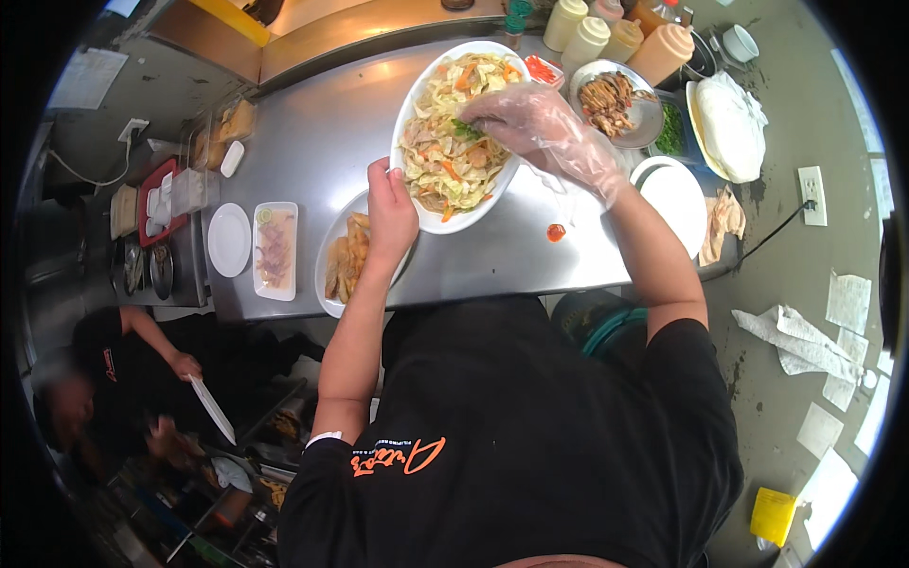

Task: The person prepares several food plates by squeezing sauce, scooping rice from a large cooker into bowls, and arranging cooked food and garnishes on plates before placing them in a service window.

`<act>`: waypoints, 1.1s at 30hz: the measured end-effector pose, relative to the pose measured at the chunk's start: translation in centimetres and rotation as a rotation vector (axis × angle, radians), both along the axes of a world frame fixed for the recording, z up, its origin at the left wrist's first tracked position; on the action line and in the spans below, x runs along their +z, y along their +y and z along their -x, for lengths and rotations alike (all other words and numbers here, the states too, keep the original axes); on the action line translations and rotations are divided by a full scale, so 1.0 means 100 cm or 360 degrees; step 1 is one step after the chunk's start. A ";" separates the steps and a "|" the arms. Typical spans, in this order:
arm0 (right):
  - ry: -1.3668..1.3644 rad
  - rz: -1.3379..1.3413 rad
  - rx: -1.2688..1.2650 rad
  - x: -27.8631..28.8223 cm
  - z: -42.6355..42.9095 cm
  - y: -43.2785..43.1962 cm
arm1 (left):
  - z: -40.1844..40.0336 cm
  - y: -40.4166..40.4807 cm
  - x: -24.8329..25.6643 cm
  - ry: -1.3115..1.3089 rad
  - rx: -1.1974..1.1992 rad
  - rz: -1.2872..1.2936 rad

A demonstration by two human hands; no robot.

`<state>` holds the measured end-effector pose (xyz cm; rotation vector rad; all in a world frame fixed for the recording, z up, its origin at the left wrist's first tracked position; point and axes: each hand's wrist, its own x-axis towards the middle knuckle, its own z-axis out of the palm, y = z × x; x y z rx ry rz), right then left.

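Note:
A white oval platter (419, 221) of noodles with cabbage and carrot strips (447, 174) is tilted over the steel counter. My left hand (392, 220) is bare and grips the platter's near left rim, thumb on top. My right hand (543, 138), in a clear plastic glove, reaches over the platter from the right. Its bunched fingertips meet some green herb leaves (465, 130) on the noodles. Partly behind my left forearm lies an oval plate (324, 264) of fried spring rolls (348, 257).
Squeeze bottles (586, 41), a metal bowl (643, 129) of cooked strips and a stack of white plates (675, 202) line the right side. Left are a rectangular dish (275, 287) and a small oval plate (229, 240). Another person (153, 341) holds a white plate at lower left.

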<state>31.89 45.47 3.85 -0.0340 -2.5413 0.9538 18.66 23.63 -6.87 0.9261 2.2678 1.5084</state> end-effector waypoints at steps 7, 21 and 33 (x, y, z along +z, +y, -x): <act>0.0000 -0.0328 -0.0087 0.016 0.106 0.031 | 0.059 -0.033 0.024 -0.0027 0.0012 -0.0003; -0.0608 0.0126 -0.0003 0.063 0.359 -0.094 | 0.226 -0.147 0.015 -0.0214 0.0315 -0.0068; -0.0204 -0.1096 0.0677 -0.168 0.663 -0.176 | 0.283 -0.292 -0.030 -0.0057 0.0792 0.0112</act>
